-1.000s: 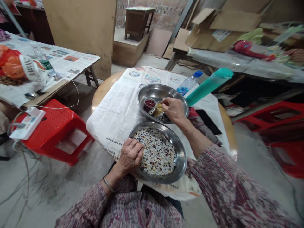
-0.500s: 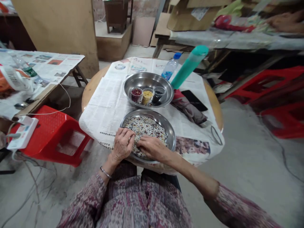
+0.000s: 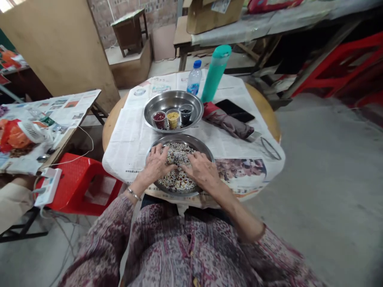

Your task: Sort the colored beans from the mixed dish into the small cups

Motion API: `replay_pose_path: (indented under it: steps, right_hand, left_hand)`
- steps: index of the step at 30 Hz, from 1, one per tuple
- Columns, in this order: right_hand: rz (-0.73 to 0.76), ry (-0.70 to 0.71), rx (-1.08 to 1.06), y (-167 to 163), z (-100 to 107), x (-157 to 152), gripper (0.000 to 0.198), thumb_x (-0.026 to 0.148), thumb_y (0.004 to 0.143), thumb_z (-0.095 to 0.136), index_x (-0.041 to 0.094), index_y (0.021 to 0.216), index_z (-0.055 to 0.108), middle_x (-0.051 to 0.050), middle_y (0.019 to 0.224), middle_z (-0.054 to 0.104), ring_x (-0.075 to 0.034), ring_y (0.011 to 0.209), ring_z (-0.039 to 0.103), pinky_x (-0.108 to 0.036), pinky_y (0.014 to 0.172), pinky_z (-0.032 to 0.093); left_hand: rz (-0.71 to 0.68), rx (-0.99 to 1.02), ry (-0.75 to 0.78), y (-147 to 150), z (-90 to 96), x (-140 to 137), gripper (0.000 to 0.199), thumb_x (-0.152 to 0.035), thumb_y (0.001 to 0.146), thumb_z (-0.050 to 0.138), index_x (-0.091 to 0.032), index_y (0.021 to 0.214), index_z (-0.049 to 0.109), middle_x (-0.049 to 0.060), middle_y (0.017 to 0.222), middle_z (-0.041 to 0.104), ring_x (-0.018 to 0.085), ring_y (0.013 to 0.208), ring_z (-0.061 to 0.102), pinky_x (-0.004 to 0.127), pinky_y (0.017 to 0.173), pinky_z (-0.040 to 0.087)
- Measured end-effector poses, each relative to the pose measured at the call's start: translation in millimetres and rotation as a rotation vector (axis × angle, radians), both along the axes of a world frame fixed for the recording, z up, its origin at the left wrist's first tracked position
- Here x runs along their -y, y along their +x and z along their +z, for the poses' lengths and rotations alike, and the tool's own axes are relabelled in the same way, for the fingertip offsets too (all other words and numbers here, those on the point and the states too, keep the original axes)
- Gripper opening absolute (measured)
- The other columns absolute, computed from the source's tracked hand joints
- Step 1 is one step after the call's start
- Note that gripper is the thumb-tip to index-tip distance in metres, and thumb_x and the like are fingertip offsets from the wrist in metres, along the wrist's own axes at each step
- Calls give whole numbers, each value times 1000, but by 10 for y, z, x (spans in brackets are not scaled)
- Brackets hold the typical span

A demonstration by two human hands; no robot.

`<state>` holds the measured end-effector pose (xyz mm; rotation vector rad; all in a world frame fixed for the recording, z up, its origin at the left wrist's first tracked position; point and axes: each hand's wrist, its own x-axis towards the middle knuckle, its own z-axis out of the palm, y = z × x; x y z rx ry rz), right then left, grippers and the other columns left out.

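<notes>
Mixed grains and beans (image 3: 179, 181), white with dark and yellow ones among them, lie spread in the near steel basin (image 3: 206, 150). My left hand (image 3: 157, 163) rests on the left of the grains, fingers apart and thumb stretched inward. On the right side my right hand (image 3: 202, 169) lies on the grains, its fingers also spread. Just beyond stands a second steel basin (image 3: 163, 103). Inside it are a small cup of red beans (image 3: 159, 118), a cup of yellow grains (image 3: 172, 118) and a cup of black beans (image 3: 186, 114).
Newspaper covers the round table (image 3: 119, 139). Behind the far basin stand a water bottle (image 3: 194, 77) and a green bottle (image 3: 216, 73). A folded umbrella (image 3: 229, 122) and a black phone (image 3: 235, 110) lie to the right. A red stool (image 3: 74, 181) with a power strip (image 3: 49, 187) is at left.
Both hands have opened from a bunched, closed pose and spread over the grains, moving a little apart. The view has shifted. A person's sleeve now shows at the left edge.
</notes>
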<state>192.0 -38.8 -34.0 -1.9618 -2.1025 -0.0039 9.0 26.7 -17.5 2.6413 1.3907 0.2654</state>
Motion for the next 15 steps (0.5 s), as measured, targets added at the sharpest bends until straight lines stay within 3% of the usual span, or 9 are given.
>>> replay_pose_path:
  steps: [2, 4, 10, 15]
  right_hand:
    - [12, 27, 15, 17, -11, 89, 36, 47, 89, 63, 16, 107, 61, -15, 112, 64, -28, 103, 56, -32, 69, 44]
    - [11, 17, 38, 45, -53, 123, 39, 48, 84, 69, 15, 104, 61, -16, 109, 64, -28, 99, 57, -32, 67, 44]
    - [13, 65, -157, 97, -334, -31, 26, 18, 89, 53, 12, 112, 62, -17, 113, 65, -25, 97, 61, -35, 82, 47]
    - [31, 64, -348, 60, -349, -90, 24, 11, 83, 49, 15, 100, 67, -12, 95, 71, -24, 92, 62, -34, 84, 46]
  left_hand:
    - [-48, -97, -96, 123, 50, -115, 101, -49, 67, 85, -19, 148, 33, 21, 154, 30, 43, 136, 36, 59, 107, 40]
    - [-105, -145, -152, 234, 91, -195, 108, -49, 58, 90, -22, 148, 36, 20, 153, 32, 45, 135, 37, 59, 105, 41]
    - [-346, -41, -243, 399, 79, -259, 29, -17, 85, 66, -16, 113, 63, 9, 111, 63, 24, 108, 60, 37, 98, 48]
    - [-345, -43, -273, 302, 61, -58, 13, -10, 86, 59, -15, 97, 64, 6, 94, 69, 21, 93, 65, 33, 90, 51]
